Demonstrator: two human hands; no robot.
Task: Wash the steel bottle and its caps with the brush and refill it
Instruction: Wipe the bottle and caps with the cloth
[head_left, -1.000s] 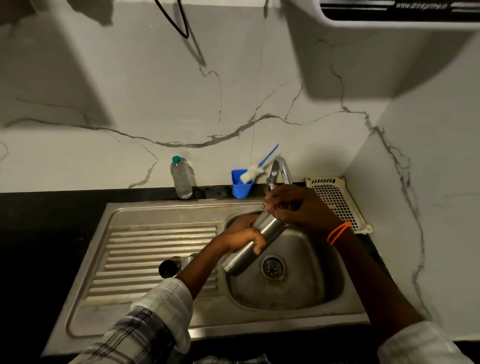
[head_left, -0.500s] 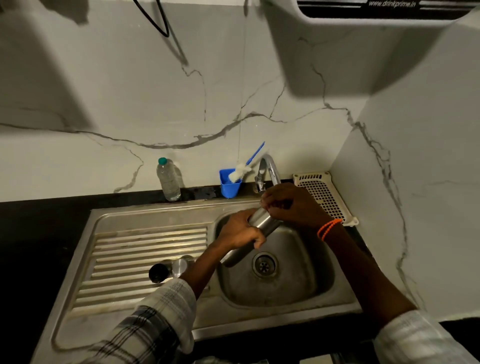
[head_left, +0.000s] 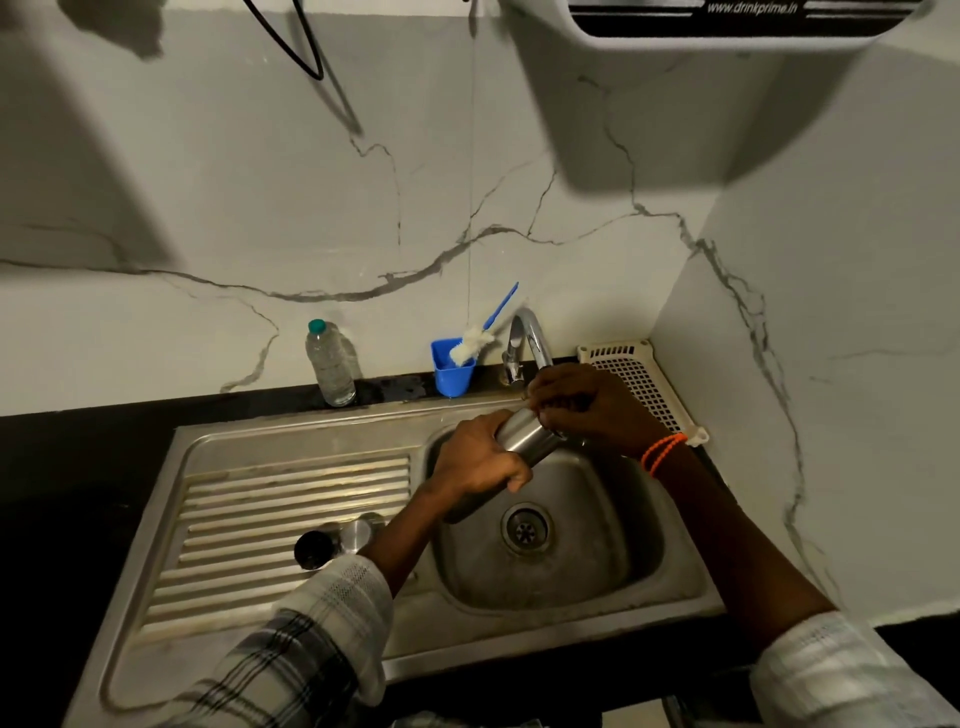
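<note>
Gripping steel bottle w/ left hand + right hand, tilted above sink rim.

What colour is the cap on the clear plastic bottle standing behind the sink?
Teal green cap on the clear plastic bottle, seen in the head view.
</note>
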